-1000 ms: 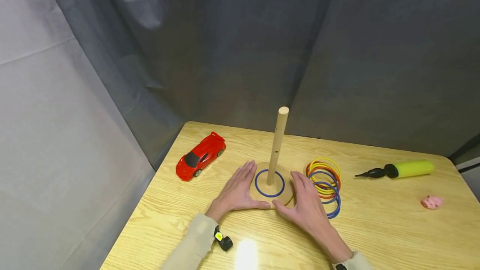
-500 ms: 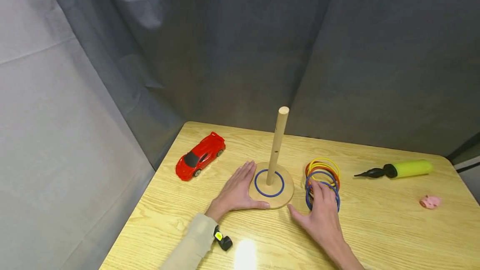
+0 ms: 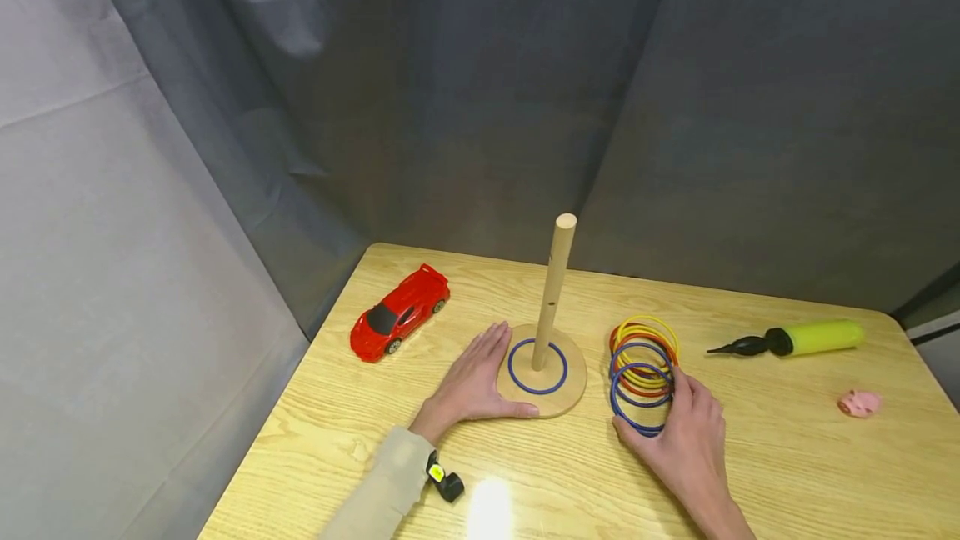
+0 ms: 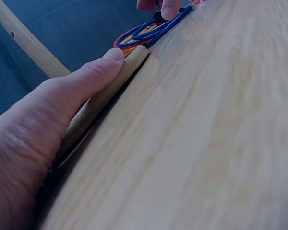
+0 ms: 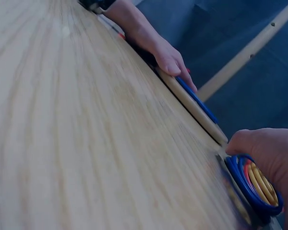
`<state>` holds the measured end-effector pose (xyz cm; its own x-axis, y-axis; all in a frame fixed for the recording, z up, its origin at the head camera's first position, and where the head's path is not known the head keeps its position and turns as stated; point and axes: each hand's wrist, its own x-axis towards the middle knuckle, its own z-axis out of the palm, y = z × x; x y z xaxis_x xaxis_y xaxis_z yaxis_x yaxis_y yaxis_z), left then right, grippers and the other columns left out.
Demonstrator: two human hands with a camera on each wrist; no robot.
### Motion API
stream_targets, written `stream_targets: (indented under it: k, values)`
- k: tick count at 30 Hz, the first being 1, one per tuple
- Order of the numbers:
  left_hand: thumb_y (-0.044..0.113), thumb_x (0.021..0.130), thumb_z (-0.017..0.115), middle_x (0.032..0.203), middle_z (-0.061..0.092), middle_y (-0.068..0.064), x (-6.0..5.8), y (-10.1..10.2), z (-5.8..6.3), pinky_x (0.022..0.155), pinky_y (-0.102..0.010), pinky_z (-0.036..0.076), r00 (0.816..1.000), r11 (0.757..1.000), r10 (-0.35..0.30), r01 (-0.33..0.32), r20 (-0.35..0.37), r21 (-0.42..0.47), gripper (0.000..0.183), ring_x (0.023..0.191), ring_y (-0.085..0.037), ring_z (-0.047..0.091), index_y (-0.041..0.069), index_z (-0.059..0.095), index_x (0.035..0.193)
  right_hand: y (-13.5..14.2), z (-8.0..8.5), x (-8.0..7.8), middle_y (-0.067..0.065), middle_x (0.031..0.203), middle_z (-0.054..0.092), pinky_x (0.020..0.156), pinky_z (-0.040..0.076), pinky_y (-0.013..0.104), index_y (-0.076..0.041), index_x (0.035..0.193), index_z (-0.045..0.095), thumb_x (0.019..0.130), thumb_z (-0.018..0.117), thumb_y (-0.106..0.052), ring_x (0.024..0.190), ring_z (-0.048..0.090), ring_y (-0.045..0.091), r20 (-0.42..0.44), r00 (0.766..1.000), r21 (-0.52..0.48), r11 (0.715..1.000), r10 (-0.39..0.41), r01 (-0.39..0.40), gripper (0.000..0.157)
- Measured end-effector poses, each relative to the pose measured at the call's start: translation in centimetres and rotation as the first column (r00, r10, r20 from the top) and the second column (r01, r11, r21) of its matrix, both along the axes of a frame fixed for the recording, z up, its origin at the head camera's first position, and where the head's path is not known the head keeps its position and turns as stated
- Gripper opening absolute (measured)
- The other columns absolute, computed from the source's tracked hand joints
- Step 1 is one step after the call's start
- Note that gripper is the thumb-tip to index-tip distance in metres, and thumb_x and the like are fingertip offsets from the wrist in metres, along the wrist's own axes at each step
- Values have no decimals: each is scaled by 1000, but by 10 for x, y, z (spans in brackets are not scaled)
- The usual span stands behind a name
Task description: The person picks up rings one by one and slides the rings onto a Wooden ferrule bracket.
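Thin blue rings [image 5: 241, 186] lie between the wide-spread fingers of the right hand [image 3: 686, 437] (left hand [image 3: 470, 384], also spread, touching a round wooden base [image 3: 576, 369]).

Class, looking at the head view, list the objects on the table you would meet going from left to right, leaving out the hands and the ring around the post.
Red toy car → wooden peg stand → pile of rings → green-and-black pump → small pink toy.

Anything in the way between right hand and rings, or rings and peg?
Nothing visible. The right hand is already at the rings. Between them and the peg there's just tabletop, then its base. The left hand is on the base's far side.
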<state>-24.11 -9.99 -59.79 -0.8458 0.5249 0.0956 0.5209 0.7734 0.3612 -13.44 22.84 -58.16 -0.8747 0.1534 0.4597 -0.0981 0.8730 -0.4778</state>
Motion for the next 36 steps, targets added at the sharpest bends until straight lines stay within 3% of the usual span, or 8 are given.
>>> stream_targets:
  k: [12, 22, 36]
  values:
    - [101, 69, 51, 176, 11, -5, -1, -1, -1, 131, -40, 15, 1000, 1000, -3, 3, -19, 3, 141, 162, -19, 6, 9, 13, 169, 10, -10, 0, 39, 120, 53, 86, 44, 70, 14, 145, 41, 58, 99, -46, 107, 51, 56, 35, 999, -21, 1000, 9, -8, 121]
    - [100, 69, 53, 176, 13, -8, 0, 0, 3, 131, -40, 15, 1000, 1000, -5, 5, -18, 3, 141, 162, -21, 8, 7, 15, 168, 9, -10, 1, 33, 109, 58, 79, 45, 64, 14, 136, 52, 62, 97, -45, 98, 55, 51, 27, 1000, -5, 1000, 2, -2, 105]
    - [100, 69, 54, 176, 13, -6, 3, -1, 3, 131, -39, 14, 1000, 1000, 3, -3, 1, 6, 140, 162, -19, 8, 9, 14, 168, 5, -14, 3, 33, 113, 56, 78, 45, 63, 13, 138, 50, 64, 95, -48, 100, 52, 50, 61, 997, 3, 999, -40, 40, 106]
